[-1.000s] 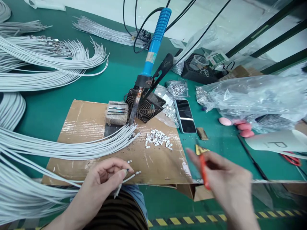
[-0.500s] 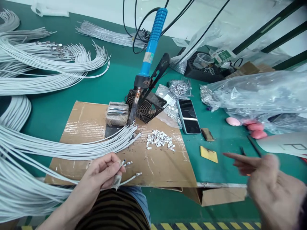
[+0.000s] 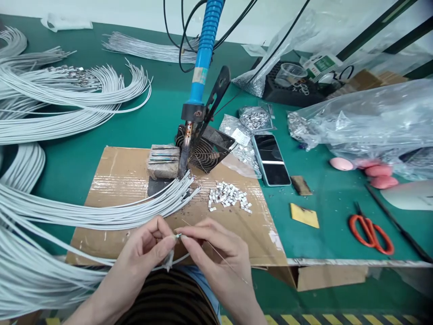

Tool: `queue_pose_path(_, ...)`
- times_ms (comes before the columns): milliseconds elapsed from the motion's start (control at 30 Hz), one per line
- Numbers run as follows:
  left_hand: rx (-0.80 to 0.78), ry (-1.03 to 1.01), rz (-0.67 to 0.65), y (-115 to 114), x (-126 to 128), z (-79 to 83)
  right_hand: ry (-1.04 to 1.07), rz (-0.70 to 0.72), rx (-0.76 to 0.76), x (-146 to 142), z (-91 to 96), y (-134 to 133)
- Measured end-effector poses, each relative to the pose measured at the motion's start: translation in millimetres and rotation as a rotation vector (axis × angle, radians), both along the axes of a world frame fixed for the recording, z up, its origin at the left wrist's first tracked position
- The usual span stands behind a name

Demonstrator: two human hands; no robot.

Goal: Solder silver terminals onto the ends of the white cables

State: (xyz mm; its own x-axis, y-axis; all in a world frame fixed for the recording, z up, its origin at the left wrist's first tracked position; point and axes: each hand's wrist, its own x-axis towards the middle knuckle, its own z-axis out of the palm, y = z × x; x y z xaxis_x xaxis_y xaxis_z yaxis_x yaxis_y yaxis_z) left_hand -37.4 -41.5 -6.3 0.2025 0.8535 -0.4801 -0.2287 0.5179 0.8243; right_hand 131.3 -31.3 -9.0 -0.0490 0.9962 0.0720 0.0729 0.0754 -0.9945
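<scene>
My left hand (image 3: pixel 144 253) is closed on the end of a white cable (image 3: pixel 184 258), with a pale scrap of wrapping (image 3: pixel 168 261) below its fingers. Finger and thumb of my right hand (image 3: pixel 218 253) meet at the stripped cable tip, right beside the left fingertips. A thin solder wire (image 3: pixel 226 260) runs across that right hand, held between its fingers. Behind the hands, a blue-handled soldering iron (image 3: pixel 200 81) stands tip down in its holder. Many white cables (image 3: pixel 111 215) lie with their ends by the iron's tip. Small metal terminals (image 3: pixel 228 196) form a pile on the cardboard (image 3: pixel 111 174).
A small fan (image 3: pixel 206 151) sits behind the iron. To the right are a phone (image 3: pixel 272 160), a yellow sponge (image 3: pixel 304 215), orange-handled scissors (image 3: pixel 371 232) and plastic bags (image 3: pixel 365 122). More cable bundles (image 3: pixel 61 126) cover the left side.
My right hand has come from the far right over to my left hand and now pinches at the cable tip, with the solder wire in it. The scissors have come into plain view.
</scene>
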Motion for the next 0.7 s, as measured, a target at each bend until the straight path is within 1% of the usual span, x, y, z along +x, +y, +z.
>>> queue_pose_path(233, 0.002, 0.025, 0.046, -1.4, 3.1, 0.4, 0.053, -0.067, 0.007, -6.4, -9.7, -4.8)
queue_pose_path(333, 0.021, 0.039, 0.047, -3.4, 3.7, -2.5, 0.085, -0.083, -0.035, -9.7, -11.7, -8.3)
queue_pose_path(467, 0.031, 0.031, 0.095, -6.4, 6.6, -4.4, 0.172, -0.115, -0.113, -10.2, -16.2, -13.4)
queue_pose_path(633, 0.077, 0.039, 0.104, -9.4, 8.2, -5.9, 0.262, -0.024, -0.232, -6.1, -20.6, -14.1)
queue_pose_path(700, 0.099, 0.065, 0.091, -10.1, 7.5, -7.2, 0.313, -0.025, -0.285, -5.6, -20.1, -12.3)
